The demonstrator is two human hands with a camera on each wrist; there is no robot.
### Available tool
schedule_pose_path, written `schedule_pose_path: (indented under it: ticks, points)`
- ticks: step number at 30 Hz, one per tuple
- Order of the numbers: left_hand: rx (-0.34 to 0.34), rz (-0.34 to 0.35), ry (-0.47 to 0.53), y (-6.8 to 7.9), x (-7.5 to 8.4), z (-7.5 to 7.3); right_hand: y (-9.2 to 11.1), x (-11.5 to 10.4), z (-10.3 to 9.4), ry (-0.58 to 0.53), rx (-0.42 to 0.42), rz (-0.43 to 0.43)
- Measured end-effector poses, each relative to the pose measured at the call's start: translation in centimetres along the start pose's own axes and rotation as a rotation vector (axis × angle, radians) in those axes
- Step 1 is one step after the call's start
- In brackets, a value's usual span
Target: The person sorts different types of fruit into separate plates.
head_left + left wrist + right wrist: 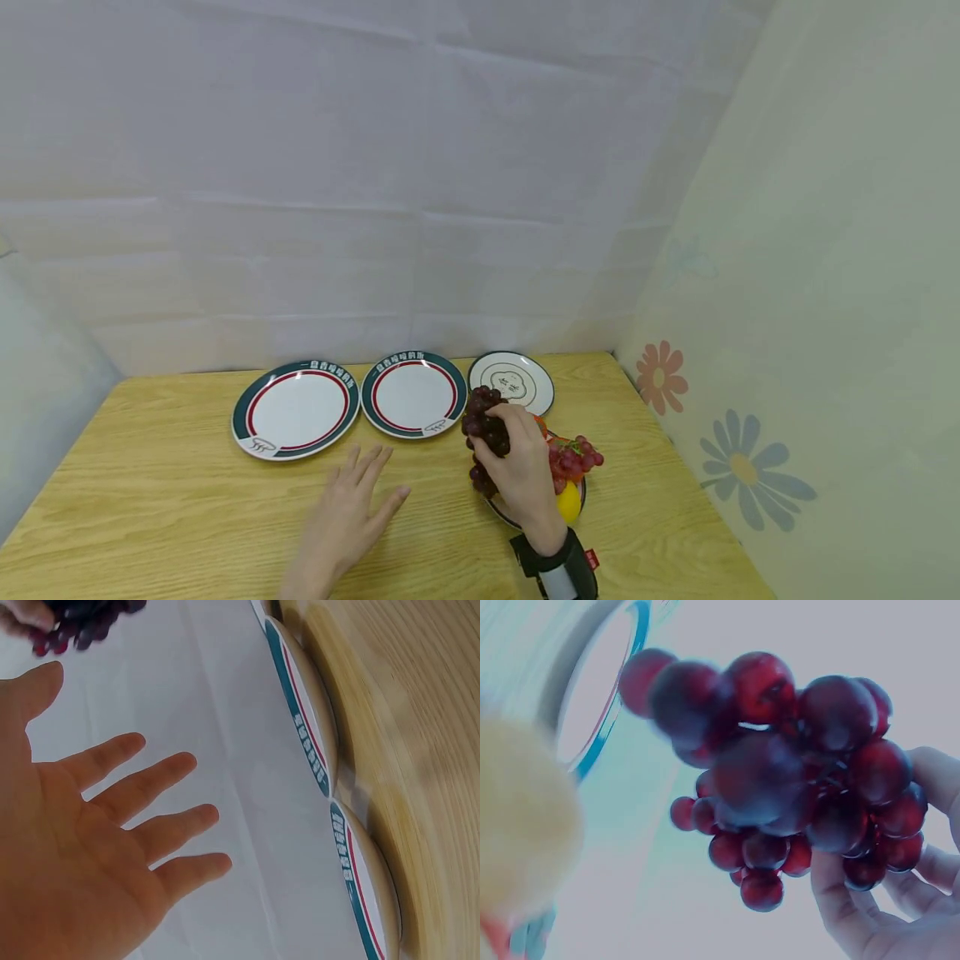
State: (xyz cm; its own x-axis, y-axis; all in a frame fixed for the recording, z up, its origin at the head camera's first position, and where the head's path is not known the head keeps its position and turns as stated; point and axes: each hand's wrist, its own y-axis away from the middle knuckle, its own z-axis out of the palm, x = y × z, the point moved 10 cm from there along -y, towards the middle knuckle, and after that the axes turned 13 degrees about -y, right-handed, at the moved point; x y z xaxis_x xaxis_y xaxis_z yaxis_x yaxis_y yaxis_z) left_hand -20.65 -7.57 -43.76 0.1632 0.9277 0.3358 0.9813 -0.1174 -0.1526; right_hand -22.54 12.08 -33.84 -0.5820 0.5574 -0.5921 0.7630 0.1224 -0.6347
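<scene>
My right hand [523, 467] grips a bunch of dark purple grapes [483, 408] above a plate of fruit [504, 515] on the right side of the table. In the right wrist view the grapes [765, 772] hang clear, pinched between thumb and fingers [836, 892]. Red grapes [576, 458] and a yellow fruit [569, 502] lie on that plate, partly behind my wrist; a bit of orange-red fruit also shows. My left hand [348, 508] is over the table, fingers spread, holding nothing. Its palm [82, 855] shows in the left wrist view.
Along the back stand two green-rimmed plates, a left one [300, 410] and a middle one [414, 396], and a smaller white plate [542, 382] at right, just behind the fruit plate. A white cloth [337, 208] hangs behind the wooden table [165, 483]; a flowered wall [825, 375] borders the right.
</scene>
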Motion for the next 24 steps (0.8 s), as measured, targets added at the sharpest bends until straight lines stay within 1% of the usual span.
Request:
schedule_pose_path:
  ticks: [1,4,6,8,11,13,14,16,20,21,24]
  points:
    - [-0.025,-0.002,0.035,0.0,0.2,0.2,0.2,-0.6,0.4,-0.034,-0.012,-0.013]
    - [-0.107,0.001,0.181,0.0,1.1,1.1,0.9,-2.0,1.7,-0.123,-0.056,-0.058]
    - [-0.145,0.022,0.304,0.0,1.9,1.5,1.3,-2.8,2.6,-0.179,-0.085,-0.082]
    - [-0.174,0.065,0.461,-0.2,2.9,1.9,1.7,-3.6,3.4,-0.222,-0.112,-0.11]
    - [-0.238,0.109,0.716,-0.3,3.9,2.5,2.2,-4.3,4.3,-0.242,-0.143,-0.119]
    - [-0.273,0.108,0.842,-0.4,4.2,2.9,2.5,-4.4,4.9,-0.228,-0.169,-0.108]
    - [-0.285,0.096,0.89,-0.5,4.1,3.1,2.6,-4.4,5.1,-0.213,-0.183,-0.099]
    - [-0.295,0.068,0.947,-0.6,3.9,3.4,2.8,-4.3,5.6,-0.183,-0.217,-0.082]
    - [-0.279,-0.001,0.974,-0.9,3.0,3.9,3.1,-3.8,6.1,-0.099,-0.286,-0.06]
    - [-0.267,-0.023,0.966,-1.0,2.6,3.9,3.1,-3.6,6.1,-0.077,-0.296,-0.055]
    - [-0.2,-0.106,0.881,-1.6,0.6,3.6,3.0,-2.9,5.5,-0.015,-0.296,-0.054]
